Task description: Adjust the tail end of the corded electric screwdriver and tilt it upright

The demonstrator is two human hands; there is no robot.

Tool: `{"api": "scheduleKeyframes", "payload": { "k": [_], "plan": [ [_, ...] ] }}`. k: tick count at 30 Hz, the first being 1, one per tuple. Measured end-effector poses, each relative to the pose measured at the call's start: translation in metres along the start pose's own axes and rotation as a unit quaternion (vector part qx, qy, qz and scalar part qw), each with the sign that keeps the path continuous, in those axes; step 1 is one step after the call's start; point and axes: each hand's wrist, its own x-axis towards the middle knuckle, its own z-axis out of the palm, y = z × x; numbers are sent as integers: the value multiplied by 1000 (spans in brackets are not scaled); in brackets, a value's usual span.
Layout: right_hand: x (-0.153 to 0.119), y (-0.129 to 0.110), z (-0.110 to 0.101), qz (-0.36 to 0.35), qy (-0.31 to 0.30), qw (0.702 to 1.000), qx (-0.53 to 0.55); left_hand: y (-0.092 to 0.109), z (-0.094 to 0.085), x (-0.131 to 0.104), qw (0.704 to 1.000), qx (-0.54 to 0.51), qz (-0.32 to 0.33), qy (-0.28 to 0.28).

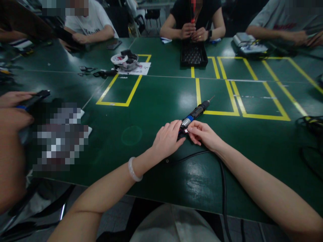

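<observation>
An electric screwdriver (192, 117) lies slantwise on the green table, its thin bit pointing away to the right. Its casing looks opened at the near end, where a silver motor body, a blue band and some wires show. My left hand (166, 139) is closed over this near end and hides part of it. Beside it, my right hand (202, 132) pinches a small white connector (186, 131) between thumb and forefinger, at the wires. A black cable (196, 154) runs on the table below my hands and drops over the front edge.
Yellow tape outlines (219, 113) mark the table (156, 90). A black tray (193, 58) stands across from me, near a co-worker's hands. Tape rolls (123, 61) lie on a paper sheet at the back left. Coiled cables (313, 126) lie at right; another person's arm reaches in at left.
</observation>
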Motion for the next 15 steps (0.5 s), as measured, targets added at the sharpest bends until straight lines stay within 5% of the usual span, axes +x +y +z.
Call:
{"api": "scheduleKeyframes", "payload": {
  "k": [6, 12, 15],
  "plan": [
    [0, 9, -7, -112, -32, 980, -160, -1, 1, 0, 1000, -5, 2, -4],
    [-4, 7, -12, -260, -69, 860, -435, -2, -2, 0, 1000, -2, 6, -15],
    [-6, 5, -12, -280, -79, 834, -469, -2, -2, -1, 1000, 8, 10, -17]
  ]
}}
